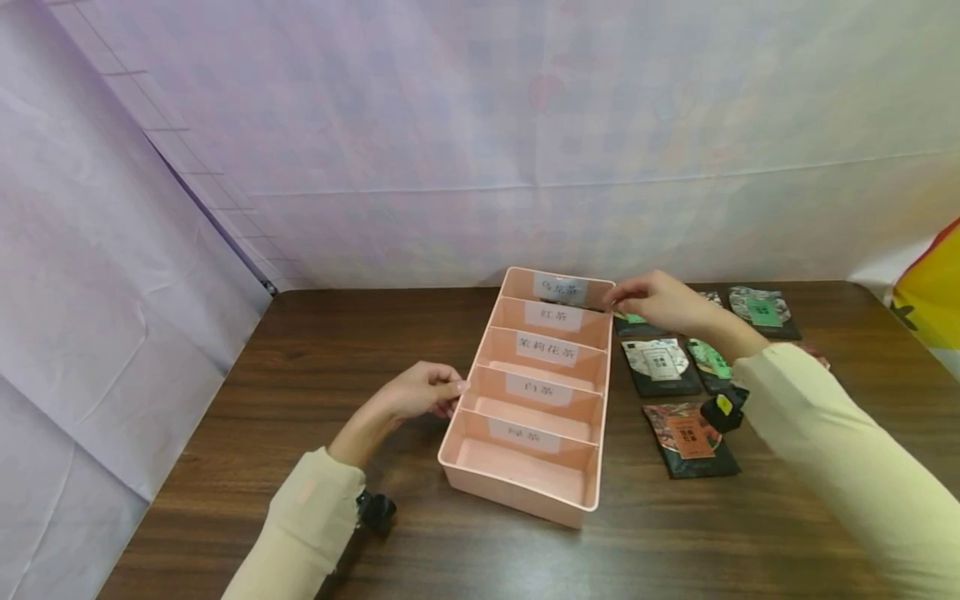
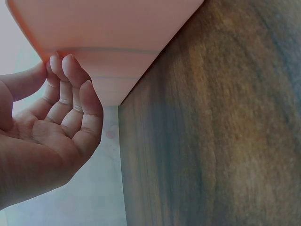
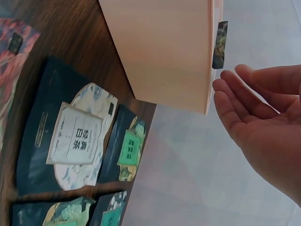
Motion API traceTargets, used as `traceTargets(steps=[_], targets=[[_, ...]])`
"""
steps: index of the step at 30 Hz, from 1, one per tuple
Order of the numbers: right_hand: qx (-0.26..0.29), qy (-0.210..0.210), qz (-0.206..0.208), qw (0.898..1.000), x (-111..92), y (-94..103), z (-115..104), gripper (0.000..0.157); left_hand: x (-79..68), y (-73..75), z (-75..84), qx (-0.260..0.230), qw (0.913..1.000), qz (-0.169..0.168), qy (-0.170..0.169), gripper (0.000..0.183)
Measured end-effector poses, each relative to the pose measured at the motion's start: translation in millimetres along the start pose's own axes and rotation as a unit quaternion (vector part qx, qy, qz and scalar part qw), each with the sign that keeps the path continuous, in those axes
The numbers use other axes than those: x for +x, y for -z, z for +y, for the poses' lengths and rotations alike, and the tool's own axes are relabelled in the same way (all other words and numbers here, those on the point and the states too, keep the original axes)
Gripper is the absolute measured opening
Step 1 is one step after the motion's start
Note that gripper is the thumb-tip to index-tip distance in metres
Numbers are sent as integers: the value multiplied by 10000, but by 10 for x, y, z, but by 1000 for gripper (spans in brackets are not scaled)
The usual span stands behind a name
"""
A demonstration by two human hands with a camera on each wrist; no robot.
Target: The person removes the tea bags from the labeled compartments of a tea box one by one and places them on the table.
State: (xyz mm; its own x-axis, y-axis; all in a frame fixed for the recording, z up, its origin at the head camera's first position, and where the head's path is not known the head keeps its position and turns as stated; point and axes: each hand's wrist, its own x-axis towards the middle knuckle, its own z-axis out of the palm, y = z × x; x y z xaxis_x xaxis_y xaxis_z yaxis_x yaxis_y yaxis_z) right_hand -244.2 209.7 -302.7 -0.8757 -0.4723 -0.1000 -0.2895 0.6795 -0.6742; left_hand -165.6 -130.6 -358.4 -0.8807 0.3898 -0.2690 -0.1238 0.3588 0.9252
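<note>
A pink divided box (image 1: pixel 517 498) with labelled compartments stands on the table. My left hand (image 1: pixel 422 390) pinches its left rim, thumb at the edge and fingers against the outer wall (image 2: pixel 108 28). Close to the far right corner is my right hand (image 1: pixel 654 302). In the right wrist view its fingers (image 3: pixel 230 106) are loosely bent beside the rim and hold nothing. A dark tea packet (image 3: pixel 219 45) pokes slightly above the rim there; most of it is hidden inside the farthest compartment.
Several tea packets lie right of the box: one with a white label (image 1: pixel 660 365), one with an orange label (image 1: pixel 692 440), one with a green label (image 1: pixel 763 312). Some are partly covered by the right arm. A pale curtain (image 1: pixel 480 167) hangs behind the wooden table (image 1: pixel 315 350).
</note>
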Motion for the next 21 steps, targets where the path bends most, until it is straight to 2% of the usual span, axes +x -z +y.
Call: traceTargets(steps=[9, 21], targets=[[195, -105, -94, 9997, 159, -82, 2, 31, 12, 5, -7, 3, 10000, -28, -33, 19], [30, -106, -113, 9999, 226, -128, -38, 29, 15, 7, -11, 32, 10000, -10, -14, 18]])
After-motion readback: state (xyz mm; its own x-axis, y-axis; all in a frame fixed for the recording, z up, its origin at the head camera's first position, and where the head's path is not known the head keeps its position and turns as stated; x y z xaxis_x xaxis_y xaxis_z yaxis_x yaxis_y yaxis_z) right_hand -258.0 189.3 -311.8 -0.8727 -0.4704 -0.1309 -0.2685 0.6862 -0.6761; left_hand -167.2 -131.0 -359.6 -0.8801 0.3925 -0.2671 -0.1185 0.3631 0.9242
